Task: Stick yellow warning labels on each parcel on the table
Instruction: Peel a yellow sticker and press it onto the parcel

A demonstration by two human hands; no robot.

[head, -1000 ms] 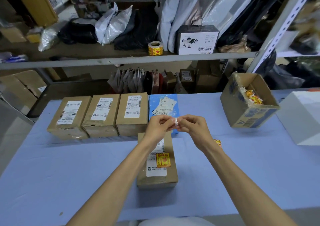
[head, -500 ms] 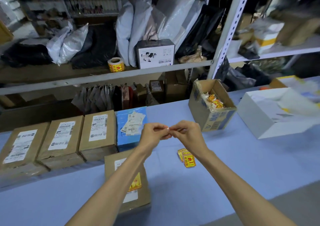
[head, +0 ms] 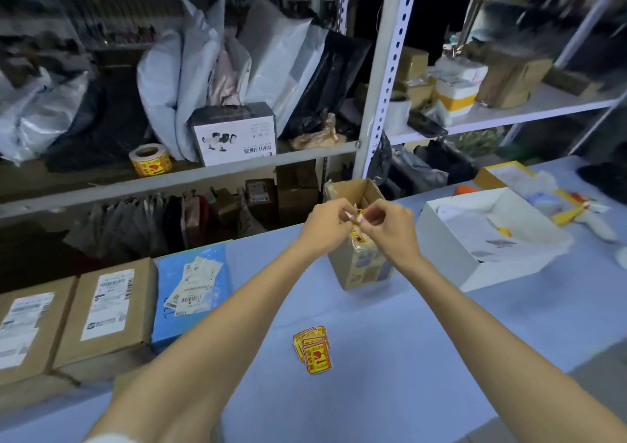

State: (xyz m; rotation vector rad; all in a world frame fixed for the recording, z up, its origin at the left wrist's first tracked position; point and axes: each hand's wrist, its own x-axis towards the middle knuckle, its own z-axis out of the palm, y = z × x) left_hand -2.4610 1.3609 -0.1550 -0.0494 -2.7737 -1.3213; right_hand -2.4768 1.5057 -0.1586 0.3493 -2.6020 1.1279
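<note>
Left hand: the left hand (head: 327, 227) was up over the open cardboard box, fingers curled in and pinched on a small pale scrap of paper (head: 357, 218) shared with the other hand.
Right hand: the right hand (head: 390, 229) met it fingertip to fingertip, closed tight on the same scrap; what the scrap was, too small to tell.
Small open brown cardboard box: the box (head: 364, 266) stood toward the far edge of the table, right under both hands, with yellow scraps showing inside.
Yellow warning labels: a loose fanned stack of yellow-and-red labels (head: 312, 349) lay flat on the bare cloth mid-table, well apart from the hands and nearer the person.
Parcels: two brown cardboard parcels with white shipping labels (head: 108, 310) (head: 25, 327) sat side by side along the left edge, and a flat blue parcel (head: 191, 290) lay just beside them with white slips on top.
Table: the pale blue covered table (head: 424, 358) carried it all.
White open box: a white carton (head: 475, 239) sat at the right side, just beside the small box.
Shelf: a roll of yellow labels (head: 149, 159) rested on the grey metal shelf (head: 237, 168) behind the table.
</note>
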